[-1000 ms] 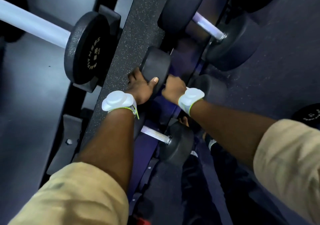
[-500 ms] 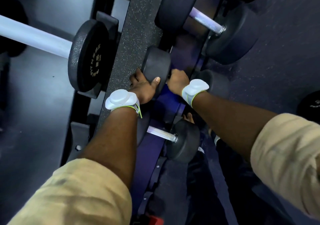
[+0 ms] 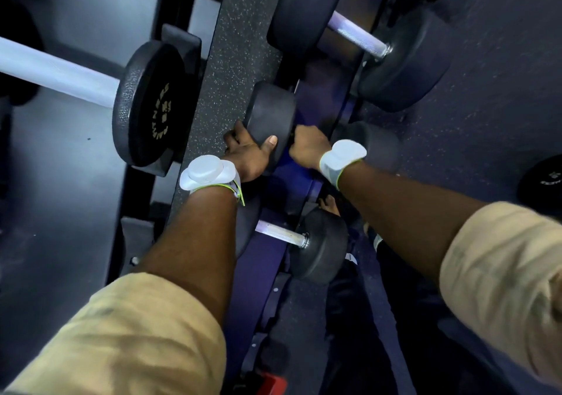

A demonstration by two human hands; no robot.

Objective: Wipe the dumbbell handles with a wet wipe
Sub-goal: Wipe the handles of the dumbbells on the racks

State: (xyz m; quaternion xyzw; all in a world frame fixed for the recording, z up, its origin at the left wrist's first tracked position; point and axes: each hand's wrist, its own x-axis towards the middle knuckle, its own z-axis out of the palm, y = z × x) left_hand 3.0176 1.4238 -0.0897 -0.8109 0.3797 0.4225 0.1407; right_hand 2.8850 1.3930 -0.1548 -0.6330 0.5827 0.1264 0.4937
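Dumbbell [image 3: 270, 111]: my left hand [image 3: 246, 154] grips one head, thumb wrapped over. My right hand [image 3: 307, 148]: fingers curled round it between the heads, contents hidden.

A: Where do we still have room?
B: Speckled strip [image 3: 234, 44] left of the dumbbells, open; handles of upper dumbbell [image 3: 355, 34] and lower dumbbell [image 3: 281, 234] bare from above; our left forearm [image 3: 197, 242] covers the lower one's left end.
A: What blocks us?
B: Middle dumbbell [image 3: 270, 111]; gap between its heads filled by our right hand [image 3: 308, 151]; left hand [image 3: 246, 155] grips the near head; weight plate [image 3: 149, 105] walls the strip's far side.
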